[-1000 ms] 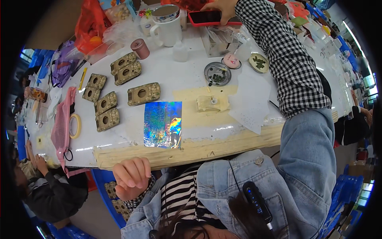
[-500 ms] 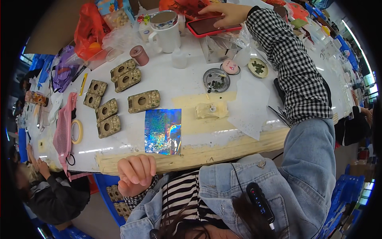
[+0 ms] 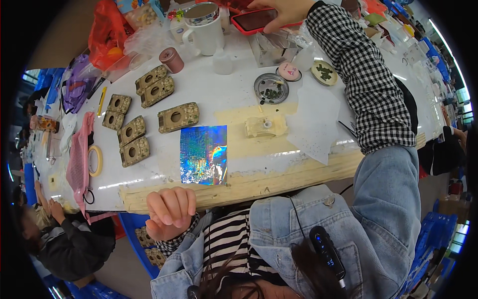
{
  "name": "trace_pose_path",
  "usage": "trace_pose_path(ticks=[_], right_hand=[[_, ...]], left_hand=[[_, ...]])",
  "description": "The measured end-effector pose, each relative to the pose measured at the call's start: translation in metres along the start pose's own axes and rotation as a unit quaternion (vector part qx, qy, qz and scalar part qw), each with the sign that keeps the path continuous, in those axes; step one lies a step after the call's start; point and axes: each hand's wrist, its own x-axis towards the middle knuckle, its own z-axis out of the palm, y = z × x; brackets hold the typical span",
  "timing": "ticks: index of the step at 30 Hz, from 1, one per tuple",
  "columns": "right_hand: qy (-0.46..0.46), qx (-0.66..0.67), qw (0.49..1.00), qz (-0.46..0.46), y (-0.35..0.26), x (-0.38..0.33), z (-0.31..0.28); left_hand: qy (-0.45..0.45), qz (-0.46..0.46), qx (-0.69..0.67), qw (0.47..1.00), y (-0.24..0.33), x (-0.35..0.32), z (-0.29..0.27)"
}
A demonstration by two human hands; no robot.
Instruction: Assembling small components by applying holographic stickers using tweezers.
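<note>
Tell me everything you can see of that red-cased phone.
The phone has a dark, glossy-looking screen framed by a bright red case. It is beyond the clear box, long side roughly left to right, screen facing the camera. The right hand covers part, thumb over the screen; what supports it is unclear.

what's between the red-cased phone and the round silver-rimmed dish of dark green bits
In the head view, a clear, boxy plastic container lies between phone and dish.

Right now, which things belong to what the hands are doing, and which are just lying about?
Being handled: red-cased rectangular phone, touched by the right hand.

Lying about: camouflage-patterned blocks with round holes, shiny rainbow-coloured foil sheet, white handled mug, pale-yellow tape ring.
</note>
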Motion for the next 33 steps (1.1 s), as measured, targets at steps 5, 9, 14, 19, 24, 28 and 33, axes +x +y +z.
trace_pose_path(ticks=[5, 9, 14, 19, 24, 28, 33], right_hand=[[-0.069, -0.133, 0.989, 0.016, -0.021, 0.017, 0.004], [-0.111, -0.269, 0.953, 0.085, -0.063, 0.019, -0.003], [-0.113, -0.216, 0.967, 0.076, -0.039, 0.026, -0.002], [0.031, -0.033, 0.997, 0.054, -0.01, 0.011, -0.016], [0.156, 0.101, 0.98, -0.069, -0.003, -0.002, -0.043], [0.312, -0.165, 0.901, -0.251, -0.091, -0.016, -0.06], [0.412, -0.183, 0.701, -0.553, -0.216, 0.006, -0.008]], left_hand=[[-0.016, -0.009, 0.0, 1.0, 0.0, 0.0, 0.003], [-0.013, -0.006, 0.014, 1.0, 0.003, -0.006, 0.006], [-0.011, -0.009, 0.008, 1.0, 0.005, -0.007, 0.005], [-0.018, -0.07, -0.015, 0.997, 0.011, -0.004, 0.008], [0.038, -0.108, -0.127, 0.985, 0.013, 0.0, 0.004], [0.087, -0.159, -0.224, 0.957, 0.023, 0.019, -0.005], [0.106, -0.201, -0.22, 0.949, 0.025, 0.044, -0.004]])
